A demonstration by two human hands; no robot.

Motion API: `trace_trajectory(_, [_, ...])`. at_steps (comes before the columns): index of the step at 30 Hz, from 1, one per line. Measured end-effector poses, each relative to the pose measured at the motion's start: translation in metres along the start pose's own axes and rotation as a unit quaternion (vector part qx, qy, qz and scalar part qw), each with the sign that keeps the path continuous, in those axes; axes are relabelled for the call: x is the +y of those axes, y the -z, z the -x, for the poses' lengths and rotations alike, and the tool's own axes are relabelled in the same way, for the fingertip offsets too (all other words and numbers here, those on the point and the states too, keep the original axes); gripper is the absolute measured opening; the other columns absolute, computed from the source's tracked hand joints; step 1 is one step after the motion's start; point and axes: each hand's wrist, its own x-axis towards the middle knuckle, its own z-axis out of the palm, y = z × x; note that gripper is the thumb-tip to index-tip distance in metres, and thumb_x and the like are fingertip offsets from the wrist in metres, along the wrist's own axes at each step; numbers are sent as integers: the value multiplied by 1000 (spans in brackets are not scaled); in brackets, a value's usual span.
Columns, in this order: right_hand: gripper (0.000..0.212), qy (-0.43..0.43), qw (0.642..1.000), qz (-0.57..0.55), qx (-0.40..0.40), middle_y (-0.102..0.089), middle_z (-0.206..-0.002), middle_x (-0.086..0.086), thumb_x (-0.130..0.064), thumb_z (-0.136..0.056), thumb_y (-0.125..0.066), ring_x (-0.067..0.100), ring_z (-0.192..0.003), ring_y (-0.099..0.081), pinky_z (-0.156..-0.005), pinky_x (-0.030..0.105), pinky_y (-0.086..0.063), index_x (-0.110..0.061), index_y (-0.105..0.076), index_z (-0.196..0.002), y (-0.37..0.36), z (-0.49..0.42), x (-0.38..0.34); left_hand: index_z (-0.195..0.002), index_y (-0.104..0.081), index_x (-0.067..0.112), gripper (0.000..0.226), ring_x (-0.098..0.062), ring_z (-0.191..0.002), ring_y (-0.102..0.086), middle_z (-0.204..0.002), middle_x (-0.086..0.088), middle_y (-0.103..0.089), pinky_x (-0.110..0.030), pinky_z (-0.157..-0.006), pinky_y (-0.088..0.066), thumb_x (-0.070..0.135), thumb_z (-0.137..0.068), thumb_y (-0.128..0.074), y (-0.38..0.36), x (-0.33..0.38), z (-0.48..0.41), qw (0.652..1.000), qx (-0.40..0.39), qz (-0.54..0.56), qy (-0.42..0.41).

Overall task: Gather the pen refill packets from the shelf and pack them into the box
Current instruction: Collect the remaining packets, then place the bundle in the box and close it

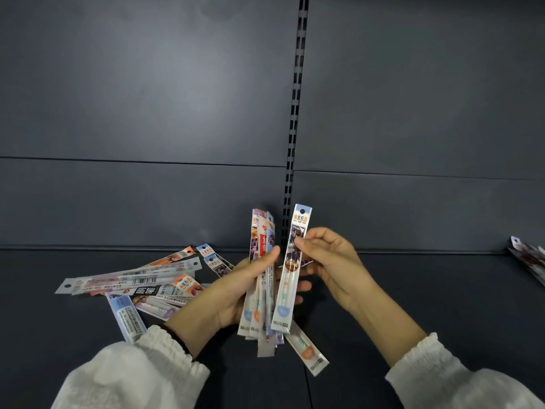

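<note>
Left hand [236,293] clamps an upright bundle of refill packets [261,278]; right hand [330,261] pinches a single packet [290,270] just beside the bundle. More loose packets [132,286] lie fanned on the dark shelf [413,290]. Box not visible. Risks: glossy sleeves likely slide out of the bundle's bottom, where one packet [306,349] already sticks out askew; the shelf pile could get missed.
</note>
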Motion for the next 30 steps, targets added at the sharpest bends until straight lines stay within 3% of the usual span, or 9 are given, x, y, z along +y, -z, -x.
trace_trajectory(5, [12,43,997,63,18,-68,-66,-5,-5,-80,-72,1,-54,-61,-47,13,-44,-8,-61,-84,-3,2,3,-106,-65,6,33,-24,-76,-73,-94,-15,-75,-35,-64,-60,26,-79,-65,-3,-1,1,999,8,-27,-17])
trace_trajectory(10, [14,48,970,234,38,-72,-90,-6,-25,-92,-61,-5,-75,-62,-64,11,-45,-14,-69,-95,8,-9,16,-80,-54,16,40,-9,-43,-48,-59,2,-53,-25,-45,-48,26,-60,-88,6,-2,-4,996,-13,70,-48])
trace_trajectory(12, [22,45,927,373,22,-70,-109,-6,-28,-94,-57,0,-94,-61,-80,7,-44,-21,-68,-111,17,-16,29,-76,-49,19,51,-7,-39,-43,-54,5,-47,-22,-41,-43,25,-50,-93,12,1,-7,992,0,108,-72])
trace_trajectory(14, [35,27,853,521,-24,-60,-130,-12,-41,-95,-50,6,-118,-49,-103,24,-37,-31,-60,-127,23,-22,42,-71,-45,20,55,-6,-36,-40,-49,7,-42,-20,-38,-41,23,-47,-94,18,4,-9,986,13,142,-90])
trace_trajectory(17, [38,1,790,610,-65,-50,-138,-20,-53,-95,-40,10,-131,-32,-107,41,-21,-39,-60,-124,20,-24,47,-59,-41,20,57,-6,-32,-38,-42,7,-38,-20,-36,-39,24,-44,-95,24,8,-8,982,16,172,-79])
trace_trajectory(21, [21,27,835,549,-24,-71,-98,-9,-39,-89,-60,10,-94,-62,-90,40,-49,-24,-75,-89,25,-23,42,-69,-49,18,45,-6,-33,-38,-44,6,-40,-20,-36,-38,18,-52,-91,24,7,-7,979,9,189,-72])
trace_trajectory(23, [12,27,846,532,2,-69,-100,-3,-24,-84,-69,13,-93,-64,-87,34,-52,-16,-74,-91,31,-22,41,-79,-52,16,29,-6,-35,-40,-49,4,-46,-19,-36,-38,18,-68,-79,20,6,-6,981,24,174,-79])
trace_trajectory(27, [49,-16,793,603,82,-48,-123,0,-45,-74,-74,21,-117,-47,-100,38,-40,-23,-64,-116,35,-20,34,-81,-60,11,12,-9,-42,-49,-62,-2,-57,-19,-39,-43,23,-83,-57,17,6,-4,985,36,148,-79])
trace_trajectory(30, [44,-94,748,652,80,-48,-122,-2,-58,-72,-69,24,-123,-39,-101,39,-34,-30,-67,-106,37,-17,25,-86,-66,9,18,-12,-50,-59,-70,-5,-66,-23,-44,-50,25,-82,-58,17,6,-4,985,60,140,-84])
